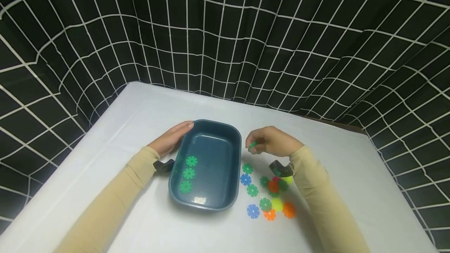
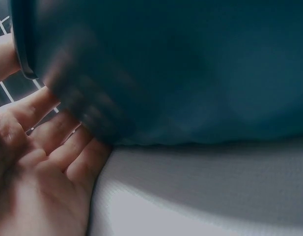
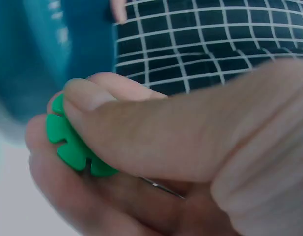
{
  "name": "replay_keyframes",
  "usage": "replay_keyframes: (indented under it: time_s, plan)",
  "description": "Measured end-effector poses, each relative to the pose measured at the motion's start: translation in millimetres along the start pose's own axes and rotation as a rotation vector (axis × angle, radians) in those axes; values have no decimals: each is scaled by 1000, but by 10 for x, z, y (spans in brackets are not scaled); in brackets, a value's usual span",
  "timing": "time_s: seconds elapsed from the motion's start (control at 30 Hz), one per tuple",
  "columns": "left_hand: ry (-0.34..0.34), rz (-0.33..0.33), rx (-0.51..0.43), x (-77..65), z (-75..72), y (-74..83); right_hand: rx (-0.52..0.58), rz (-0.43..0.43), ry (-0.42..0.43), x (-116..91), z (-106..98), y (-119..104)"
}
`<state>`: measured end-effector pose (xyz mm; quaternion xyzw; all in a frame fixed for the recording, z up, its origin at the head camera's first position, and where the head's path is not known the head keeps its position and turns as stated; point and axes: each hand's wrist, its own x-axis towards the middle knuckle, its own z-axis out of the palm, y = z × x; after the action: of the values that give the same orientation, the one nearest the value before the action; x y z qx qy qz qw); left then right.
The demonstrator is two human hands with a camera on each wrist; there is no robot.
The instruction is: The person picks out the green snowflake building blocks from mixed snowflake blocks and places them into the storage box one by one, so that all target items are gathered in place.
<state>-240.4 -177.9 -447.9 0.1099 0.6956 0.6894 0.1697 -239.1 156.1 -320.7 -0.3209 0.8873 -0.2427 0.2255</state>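
A dark blue plastic tub [image 1: 205,206] stands on the white table. My left hand [image 1: 173,138] holds its left side near the far corner; in the left wrist view the thumb [image 2: 5,56] laps the rim and the fingers [image 2: 68,142] lie against the outer wall. Just right of the tub, my right hand [image 1: 274,141] pinches a green notched disc [image 3: 70,142] between thumb and fingers. Part of that disc is hidden by the thumb. Inside the tub, three green notched discs [image 1: 188,173] lie in a row along the left.
Right of the tub lie several loose notched discs, among them a green one [image 1: 252,190], a blue one [image 1: 253,211] and an orange one [image 1: 289,209]. Some overlap near my right wrist. A black curtain with white grid lines [image 1: 225,38] hangs around the table [image 1: 140,104].
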Motion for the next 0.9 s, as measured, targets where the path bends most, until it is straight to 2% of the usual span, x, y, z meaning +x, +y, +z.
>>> replay_keyframes:
  time_s: [0.2,0.43,0.57,0.77,0.9]
  plan:
    - [6,1,-4,1,-11,-7,100,52,37,293,-89,-221]
    - [8,-20,-15,20,-14,-13,159,2,-107,725,35,-423]
    - [5,-27,-2,13,-12,-12,131,-1,-156,956,225,-525]
    - [-23,8,-9,16,-11,1,63,51,-148,1196,504,-671]
    - [-29,9,-2,7,-25,13,-17,43,-130,1290,608,-738]
